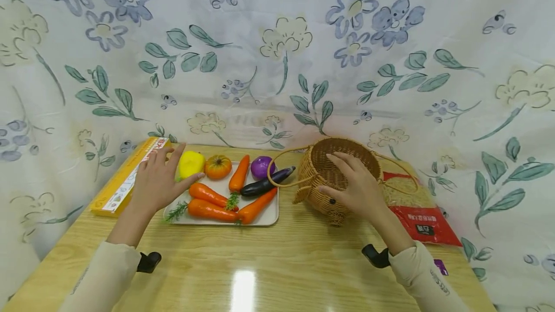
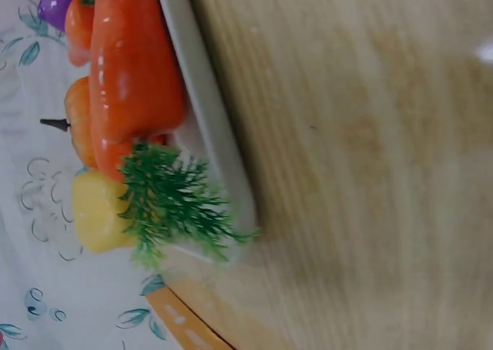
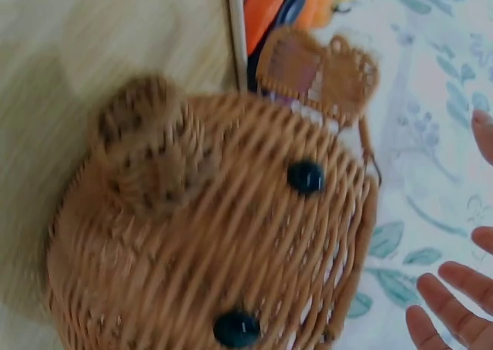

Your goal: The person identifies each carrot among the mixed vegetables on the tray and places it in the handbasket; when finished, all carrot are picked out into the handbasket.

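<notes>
Desk: pale wood grain (image 1: pixel 303 264), with a bright patch of reflected light (image 1: pixel 243 290) near the front.
Backdrop: white cloth (image 1: pixel 260 4) printed with blue flowers and green leaves, rising behind the desk and round both sides.
Box: orange and white (image 1: pixel 119 182), lying slanted on the desk's left side, beside the tray.
Tray: shallow and pale (image 1: pixel 270 216), left of the basket, bearing four carrots (image 1: pixel 213 210), a small pumpkin (image 1: pixel 218 167), a yellow fruit (image 1: pixel 191 164), a purple ball-shaped vegetable (image 1: pixel 261 167) and an eggplant (image 1: pixel 262 187).
Basket: woven wicker (image 1: pixel 316 201) with an animal snout and dark eyes, upright with its mouth upward; its left handle (image 1: pixel 284 186) loops over the tray's right end in the head view.
Bag: red and see-through (image 1: pixel 427 225), flat on the desk to the right of the basket, a small purple packet (image 1: pixel 441 267) nearer the front.
Left grip: fingers extended, thumb spread wide (image 1: pixel 158 179), holding nothing; it hovers by the tray's left end, near the yellow fruit.
Right grip: fingers extended and thumb apart (image 1: pixel 355 187), holding nothing; in the head view it overlaps the basket's front rim, though whether it touches the wicker is hard to tell.
</notes>
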The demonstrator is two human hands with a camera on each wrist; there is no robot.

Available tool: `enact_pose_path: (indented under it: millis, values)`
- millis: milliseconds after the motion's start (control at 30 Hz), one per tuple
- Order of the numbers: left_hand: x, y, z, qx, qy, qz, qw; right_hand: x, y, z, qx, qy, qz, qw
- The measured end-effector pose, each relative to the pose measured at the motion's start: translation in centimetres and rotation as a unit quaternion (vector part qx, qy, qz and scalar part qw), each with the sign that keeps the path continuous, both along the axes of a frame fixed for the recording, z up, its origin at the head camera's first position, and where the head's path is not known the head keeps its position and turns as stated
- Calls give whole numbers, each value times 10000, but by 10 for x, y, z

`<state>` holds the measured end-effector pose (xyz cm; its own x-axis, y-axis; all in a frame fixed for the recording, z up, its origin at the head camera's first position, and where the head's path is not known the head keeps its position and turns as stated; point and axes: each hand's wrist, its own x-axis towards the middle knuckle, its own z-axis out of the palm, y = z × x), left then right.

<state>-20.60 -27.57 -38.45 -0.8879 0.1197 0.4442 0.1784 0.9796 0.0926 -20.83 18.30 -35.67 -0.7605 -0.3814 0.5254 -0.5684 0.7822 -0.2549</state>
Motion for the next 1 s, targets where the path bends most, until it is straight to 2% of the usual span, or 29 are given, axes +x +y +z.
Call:
enact_pose_path:
  millis: [333,533,700,800,867,933,1000]
  values:
    - [14,-23,-25,416,-172,168,9988,13,-11,-13,-286,-52,130,9995]
    - [15,-36,-40,678,-571,191,9959,19,-18,-20,-420,-66,245,9988]
    - [14,-46,-54,982,-1001,128,9900,23,-23,-25,-407,-158,331,9985]
    - [13,-52,-62,1274,-1256,85,9838,26,-26,-28,-398,-248,369,9982]
    - [12,-56,-66,1551,-1490,20,9766,28,-29,-31,-405,-282,406,9980]
    - [12,-60,-71,1881,-1749,-89,9664,30,-32,-35,-428,-287,436,9977]
    - [11,-63,-75,2264,-2019,-245,9526,31,-36,-40,-439,-277,477,9975]
